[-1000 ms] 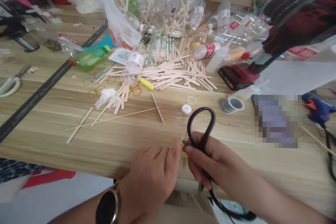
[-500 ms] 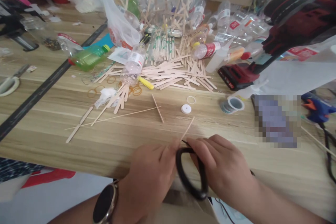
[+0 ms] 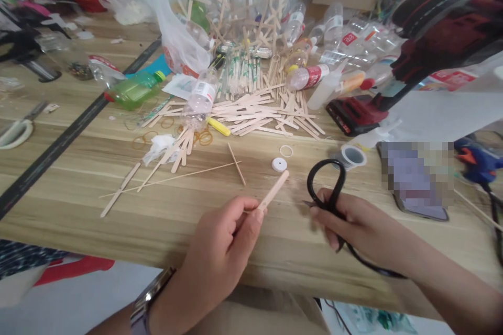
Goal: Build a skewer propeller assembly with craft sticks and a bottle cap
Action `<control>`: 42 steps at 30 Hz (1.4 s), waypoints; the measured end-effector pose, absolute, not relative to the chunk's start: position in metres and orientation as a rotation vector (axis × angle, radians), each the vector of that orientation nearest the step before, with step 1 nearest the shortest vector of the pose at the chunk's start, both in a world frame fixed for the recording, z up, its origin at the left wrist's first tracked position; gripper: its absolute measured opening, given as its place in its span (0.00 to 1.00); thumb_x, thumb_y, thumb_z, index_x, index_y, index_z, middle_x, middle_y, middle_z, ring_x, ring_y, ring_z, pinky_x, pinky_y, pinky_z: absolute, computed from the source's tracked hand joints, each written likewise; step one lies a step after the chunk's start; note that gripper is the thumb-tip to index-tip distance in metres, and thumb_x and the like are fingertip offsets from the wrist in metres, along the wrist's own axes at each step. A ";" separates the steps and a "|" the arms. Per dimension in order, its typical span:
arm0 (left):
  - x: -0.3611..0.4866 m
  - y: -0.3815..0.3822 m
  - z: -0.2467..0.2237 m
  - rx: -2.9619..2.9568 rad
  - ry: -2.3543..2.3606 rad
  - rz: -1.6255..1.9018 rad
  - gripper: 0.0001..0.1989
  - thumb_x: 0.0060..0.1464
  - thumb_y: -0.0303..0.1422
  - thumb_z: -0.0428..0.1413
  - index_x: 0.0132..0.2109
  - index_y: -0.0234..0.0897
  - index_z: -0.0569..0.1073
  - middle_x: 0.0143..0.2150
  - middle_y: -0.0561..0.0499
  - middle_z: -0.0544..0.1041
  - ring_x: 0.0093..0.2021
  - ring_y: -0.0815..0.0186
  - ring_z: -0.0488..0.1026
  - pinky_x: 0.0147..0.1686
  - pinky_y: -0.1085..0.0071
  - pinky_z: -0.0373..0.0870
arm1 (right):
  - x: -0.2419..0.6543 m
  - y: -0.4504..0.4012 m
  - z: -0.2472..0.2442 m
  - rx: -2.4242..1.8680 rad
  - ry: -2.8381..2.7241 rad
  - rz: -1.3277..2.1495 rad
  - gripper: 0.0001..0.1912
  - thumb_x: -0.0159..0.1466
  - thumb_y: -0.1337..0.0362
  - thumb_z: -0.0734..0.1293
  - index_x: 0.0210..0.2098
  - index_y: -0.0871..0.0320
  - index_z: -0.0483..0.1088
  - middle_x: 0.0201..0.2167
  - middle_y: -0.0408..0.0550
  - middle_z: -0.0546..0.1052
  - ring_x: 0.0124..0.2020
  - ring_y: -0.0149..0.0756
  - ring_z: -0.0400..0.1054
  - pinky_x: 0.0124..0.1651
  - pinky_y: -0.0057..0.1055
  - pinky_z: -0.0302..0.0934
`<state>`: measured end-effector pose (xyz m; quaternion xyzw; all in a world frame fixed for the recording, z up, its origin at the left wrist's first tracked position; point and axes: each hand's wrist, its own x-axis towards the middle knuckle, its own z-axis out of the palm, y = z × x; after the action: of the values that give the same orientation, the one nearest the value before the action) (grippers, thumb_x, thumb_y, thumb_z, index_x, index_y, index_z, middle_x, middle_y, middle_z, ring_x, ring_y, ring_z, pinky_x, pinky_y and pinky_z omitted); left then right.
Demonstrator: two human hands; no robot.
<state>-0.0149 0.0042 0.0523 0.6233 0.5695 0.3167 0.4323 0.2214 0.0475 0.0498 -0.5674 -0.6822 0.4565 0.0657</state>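
Pinched between the thumb and fingers of my left hand [image 3: 226, 243] is a flat wooden craft stick [image 3: 275, 187], its rounded end pointing up and to the right. My right hand [image 3: 353, 220] is closed around black-handled scissors [image 3: 341, 180]; the blade tip pokes out to the left, apart from the stick. Just beyond the stick's end lie a white plastic disc [image 3: 279, 164] and a thin white ring [image 3: 286, 151]. Another craft stick [image 3: 236, 164] touches a thin skewer [image 3: 168, 180] on the table, left of my hands.
Many craft sticks [image 3: 255, 112] and plastic bottles [image 3: 202, 95] crowd the back. At right are a red-black power tool [image 3: 359, 115], a spool [image 3: 352, 157], a phone [image 3: 416, 183] and a blue glue gun [image 3: 477, 162]. White-handled scissors [image 3: 15, 133] lie far left.
My hands have moved apart. The right hand with the scissors went right and turned, while the craft stick in my left hand rotated to show its flat face.
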 end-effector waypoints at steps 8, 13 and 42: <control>-0.012 -0.005 0.057 1.285 1.265 0.708 0.18 0.63 0.44 0.47 0.27 0.41 0.62 0.15 0.62 0.57 0.15 0.74 0.54 0.14 0.78 0.49 | 0.252 0.067 0.031 -1.809 -2.301 0.991 0.14 0.63 0.52 0.62 0.26 0.54 0.67 0.18 0.43 0.73 0.21 0.37 0.68 0.23 0.31 0.60; -0.010 -0.007 0.058 1.304 1.255 0.689 0.18 0.63 0.43 0.47 0.26 0.41 0.60 0.15 0.61 0.57 0.15 0.74 0.54 0.15 0.77 0.50 | 0.233 0.046 0.041 -1.771 -2.150 0.443 0.16 0.62 0.50 0.63 0.36 0.55 0.74 0.36 0.52 0.79 0.39 0.50 0.74 0.40 0.44 0.66; -0.012 0.002 0.050 1.657 1.294 0.456 0.21 0.66 0.40 0.44 0.25 0.38 0.62 0.17 0.60 0.61 0.19 0.73 0.60 0.21 0.75 0.52 | 0.196 0.025 0.037 -1.476 -1.940 0.406 0.08 0.67 0.63 0.62 0.43 0.53 0.73 0.35 0.47 0.80 0.35 0.37 0.76 0.30 0.28 0.68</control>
<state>-0.0125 0.0023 0.0501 0.6776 0.5292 0.1867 0.4753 0.1956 0.0253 0.0369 -0.5640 -0.7413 0.1551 0.3290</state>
